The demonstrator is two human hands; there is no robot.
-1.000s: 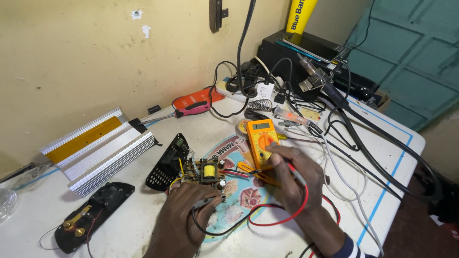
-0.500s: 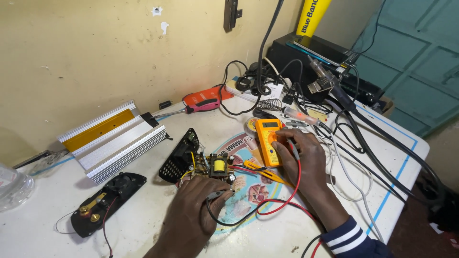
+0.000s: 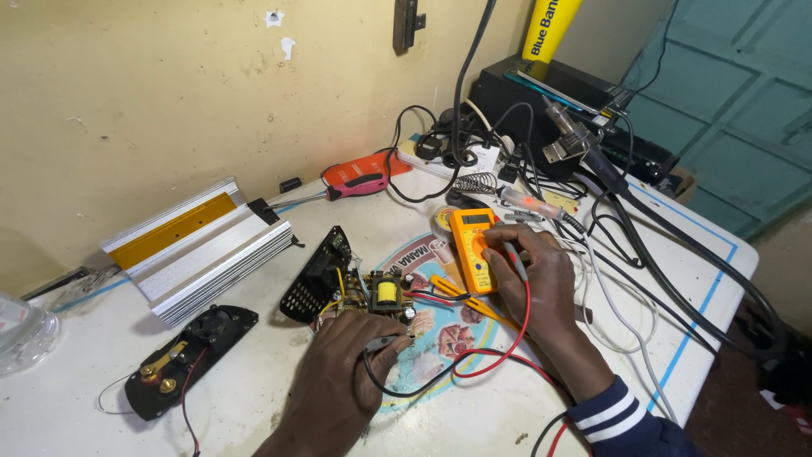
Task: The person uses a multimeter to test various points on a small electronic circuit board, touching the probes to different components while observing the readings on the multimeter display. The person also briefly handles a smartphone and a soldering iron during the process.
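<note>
At the far left edge a clear plastic container (image 3: 24,332) is seen on the white surface (image 3: 254,398), and right of it, at lower left, a black plastic part with brass terminals (image 3: 188,359) is laid flat. Above that, a ribbed aluminium casing with a yellow strip (image 3: 196,249) is set against the wall, with a red-handled screwdriver (image 3: 338,188) beyond its upper right end. At centre, a small circuit board with a yellow-taped transformer (image 3: 385,293) rests beside a black vented cover (image 3: 319,276) on a round printed mat (image 3: 440,334). The left hand (image 3: 342,372) is closed around a black probe (image 3: 382,344), held at the board's near edge. A black lead and a red lead (image 3: 507,338) are draped across the mat. Right of centre, an orange multimeter (image 3: 471,248) is lain flat, and the right hand (image 3: 533,271) is rested on it, fingers curled on the dial and pinching a red probe. At upper right, a tangle of cables (image 3: 626,228), a black box (image 3: 516,101) and a yellow cylinder with blue lettering (image 3: 550,27) crowd the surface's far side.
</note>
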